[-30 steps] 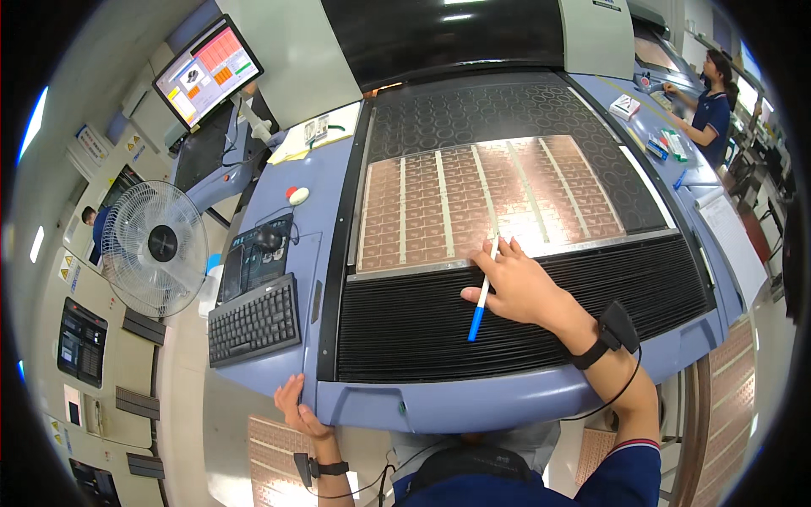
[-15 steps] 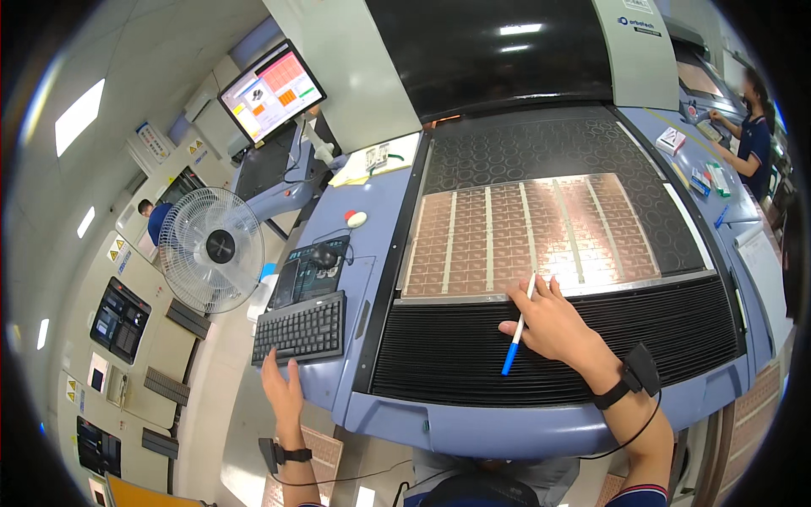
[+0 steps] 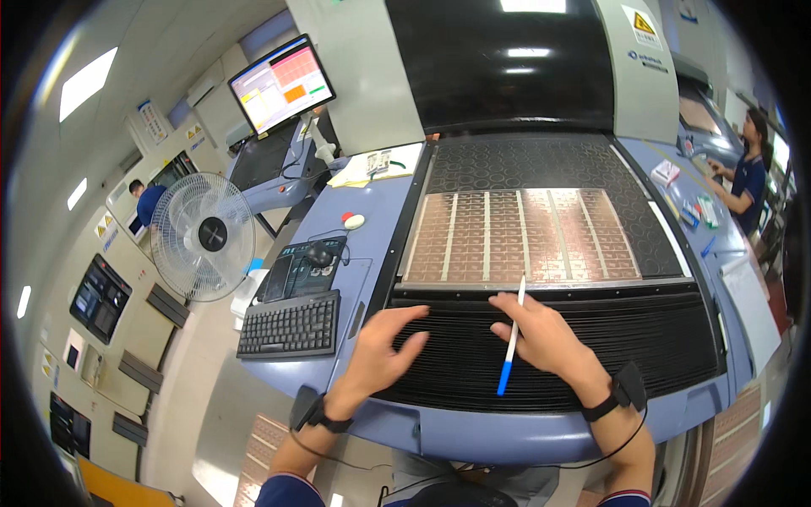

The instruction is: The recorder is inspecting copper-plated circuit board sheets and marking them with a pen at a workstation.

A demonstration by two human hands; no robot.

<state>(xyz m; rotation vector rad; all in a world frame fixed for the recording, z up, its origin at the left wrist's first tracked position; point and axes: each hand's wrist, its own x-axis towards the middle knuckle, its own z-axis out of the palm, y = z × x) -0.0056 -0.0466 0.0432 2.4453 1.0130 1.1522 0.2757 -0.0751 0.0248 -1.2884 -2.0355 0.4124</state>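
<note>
My right hand (image 3: 547, 336) hovers over the black ribbed cover (image 3: 473, 359) with a white marker pen (image 3: 515, 321) held between its fingers. The pen's blue end points toward me and its other end points at the panel. To the left, my left hand (image 3: 382, 348) is above the cover's left edge, fingers apart and nothing in it. Just beyond both hands a copper-coloured circuit board panel (image 3: 504, 237), divided by pale strips, lies flat against a metal edge bar (image 3: 422, 290) on the machine's black bed (image 3: 524, 165).
Left of the bed are a black keyboard (image 3: 289, 324), a mouse (image 3: 319, 253), a red button (image 3: 346, 217) and papers (image 3: 405, 160). A monitor (image 3: 283, 84) and a fan (image 3: 203, 237) stand farther left. At right lie a blue pen (image 3: 708, 246) and a notepad (image 3: 750, 308); a co-worker (image 3: 748, 173) stands beyond.
My left hand has moved right, from beside the keyboard to over the ribbed cover. My right hand has drawn back from the panel's near edge, still with the marker pen. The view has shifted slightly.
</note>
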